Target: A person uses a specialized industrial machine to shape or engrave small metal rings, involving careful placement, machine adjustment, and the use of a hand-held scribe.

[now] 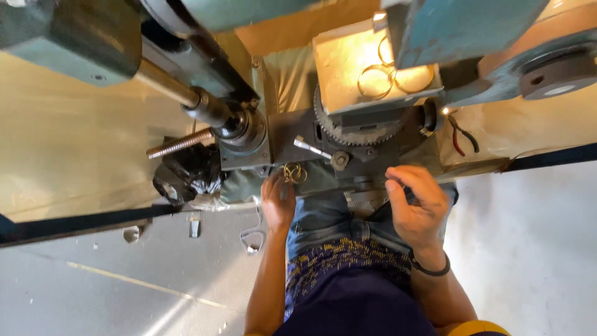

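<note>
My left hand (278,202) rests at the front edge of the machine, its fingers pinching a small bunch of thin gold rings (294,173). My right hand (418,208) hovers to the right, fingers curled near the machine's front edge; whether it holds anything is hidden. Above both hands sits a dark toothed gear wheel (354,134) with a metal lever (311,149). A lit tray (339,62) behind the gear holds several larger gold rings (375,81).
A grey-green machine body (68,37) with a steel shaft (168,84) and threaded rod (180,143) fills the upper left. A black plastic bag (186,174) lies below it. Red-and-black pliers (461,134) lie at right. Below is a pale floor (535,249).
</note>
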